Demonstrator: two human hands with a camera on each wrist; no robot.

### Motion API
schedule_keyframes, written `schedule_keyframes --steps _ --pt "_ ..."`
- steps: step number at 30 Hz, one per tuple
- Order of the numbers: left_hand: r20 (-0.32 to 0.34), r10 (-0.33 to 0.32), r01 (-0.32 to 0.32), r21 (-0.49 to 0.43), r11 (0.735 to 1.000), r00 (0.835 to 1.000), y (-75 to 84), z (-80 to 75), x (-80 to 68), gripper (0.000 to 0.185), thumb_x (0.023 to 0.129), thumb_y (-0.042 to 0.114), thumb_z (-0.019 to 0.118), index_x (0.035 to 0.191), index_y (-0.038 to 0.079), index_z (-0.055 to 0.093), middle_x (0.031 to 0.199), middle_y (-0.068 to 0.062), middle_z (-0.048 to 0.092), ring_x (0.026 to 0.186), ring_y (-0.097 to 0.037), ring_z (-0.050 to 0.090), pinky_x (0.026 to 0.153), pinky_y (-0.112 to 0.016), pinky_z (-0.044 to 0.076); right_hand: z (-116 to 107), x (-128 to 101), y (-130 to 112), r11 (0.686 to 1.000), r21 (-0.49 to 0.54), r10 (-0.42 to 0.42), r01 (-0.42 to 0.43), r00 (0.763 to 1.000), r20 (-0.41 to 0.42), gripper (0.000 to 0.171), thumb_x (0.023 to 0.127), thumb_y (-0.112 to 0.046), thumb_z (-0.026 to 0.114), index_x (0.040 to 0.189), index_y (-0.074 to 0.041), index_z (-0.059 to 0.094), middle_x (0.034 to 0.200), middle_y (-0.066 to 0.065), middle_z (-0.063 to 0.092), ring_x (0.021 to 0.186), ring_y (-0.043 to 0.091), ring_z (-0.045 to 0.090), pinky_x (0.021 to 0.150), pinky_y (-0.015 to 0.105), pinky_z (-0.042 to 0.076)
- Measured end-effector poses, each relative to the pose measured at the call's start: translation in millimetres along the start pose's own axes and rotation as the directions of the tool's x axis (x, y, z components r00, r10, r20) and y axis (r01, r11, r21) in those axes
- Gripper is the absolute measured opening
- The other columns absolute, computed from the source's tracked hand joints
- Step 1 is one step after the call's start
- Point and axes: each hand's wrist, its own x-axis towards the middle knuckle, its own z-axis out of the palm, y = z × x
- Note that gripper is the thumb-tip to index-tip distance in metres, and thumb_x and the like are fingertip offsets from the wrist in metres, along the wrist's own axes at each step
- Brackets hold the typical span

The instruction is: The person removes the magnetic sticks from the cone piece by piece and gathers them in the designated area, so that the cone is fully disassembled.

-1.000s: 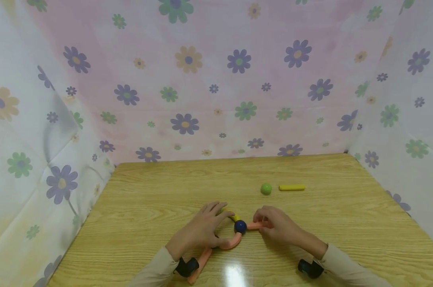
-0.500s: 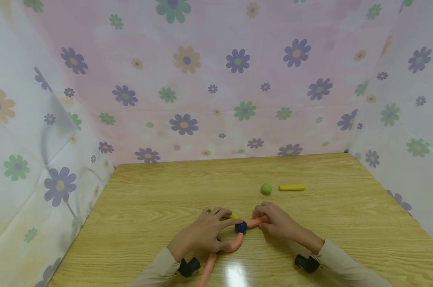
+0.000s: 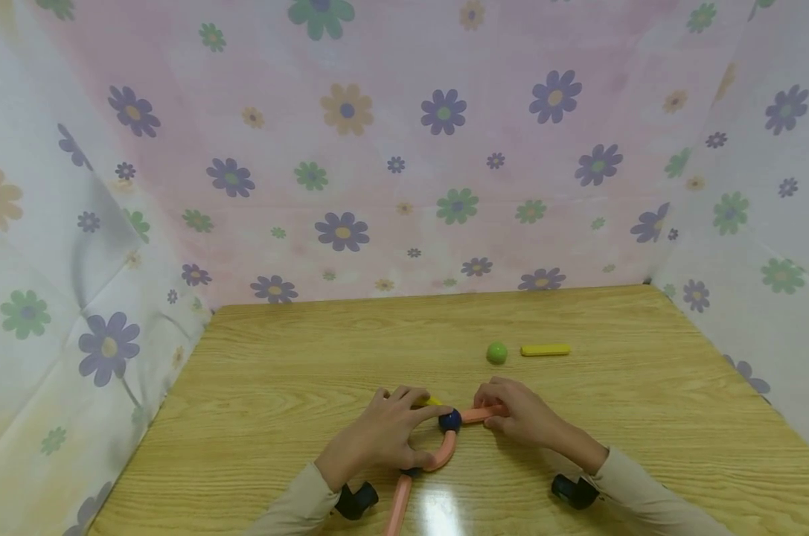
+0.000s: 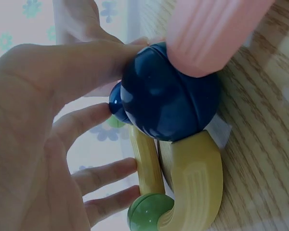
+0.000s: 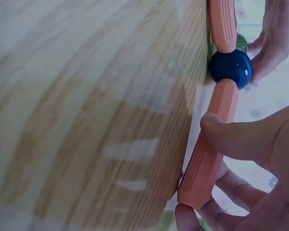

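Head view: left hand (image 3: 379, 432) spans and holds the joined pieces (image 3: 446, 450), while right hand (image 3: 523, 418) pinches a pink stick (image 3: 473, 416) touching their far blue ball (image 3: 450, 421).

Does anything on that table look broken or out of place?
Nothing stands out: no visible damage or spill. Farther back, one green ball and a yellow stick lie loose, apart from the joined toy pieces.

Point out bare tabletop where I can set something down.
Free: the wood-grain table at left, between the left hand and floral cloth; also at right, beyond the yellow rod and right hand. Crowded: the front middle, where both hands hold the joined rods and balls; the green ball and yellow rod lie close together.
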Motion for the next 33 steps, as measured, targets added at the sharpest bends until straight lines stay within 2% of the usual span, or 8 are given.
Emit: schedule_keyframes --steps 9,16,25,33 --pt "0.005 -0.036 0.036 0.008 0.999 0.999 2.9 -0.2 2.0 0.067 0.083 0.064 0.056 0.142 0.038 0.04 0.138 -0.003 0.043 0.124 -0.023 0.042 0.086 -0.05 0.04 -1.6 -3.0 -6.3 0.999 -0.049 0.011 -0.013 1.0 -0.025 0.024 0.078 -0.002 0.075 0.094 -0.015 0.062 0.085 -0.004 0.056 0.076 0.012 0.053 0.063 0.03 0.044" --pt "0.022 -0.06 0.06 0.017 0.998 0.998 4.6 -1.1 3.1 0.067 0.083 0.064 0.057 0.143 0.04 0.038 0.139 -0.002 0.041 0.125 -0.023 0.041 0.088 -0.051 0.04 -8.3 -6.0 1.7 0.991 -0.038 0.129 -0.13 0.991 -0.029 0.023 0.079 -0.003 0.074 0.091 -0.018 0.062 0.083 -0.005 0.054 0.071 0.011 0.046 0.06 0.028 0.04" --pt "0.011 -0.068 0.068 0.025 0.997 0.998 5.3 -0.5 1.4 0.068 0.082 0.065 0.057 0.143 0.041 0.038 0.138 -0.002 0.042 0.124 -0.023 0.042 0.085 -0.049 0.04 -25.8 -14.9 13.4 0.996 -0.011 0.089 -0.09 0.993 -0.078 0.025 0.076 0.002 0.075 0.092 -0.014 0.064 0.088 -0.001 0.059 0.076 0.016 0.052 0.062 0.032 0.044" --pt "-0.007 -0.071 0.071 0.022 0.997 0.997 5.6 1.6 0.4 0.068 0.082 0.064 0.059 0.142 0.04 0.039 0.137 -0.002 0.044 0.122 -0.024 0.043 0.084 -0.048 0.039 -37.4 -24.0 31.0 0.992 -0.026 0.122 -0.126 0.986 -0.117 0.025 0.076 0.003 0.075 0.093 -0.013 0.066 0.091 0.0 0.06 0.075 0.014 0.051 0.061 0.029 0.044"
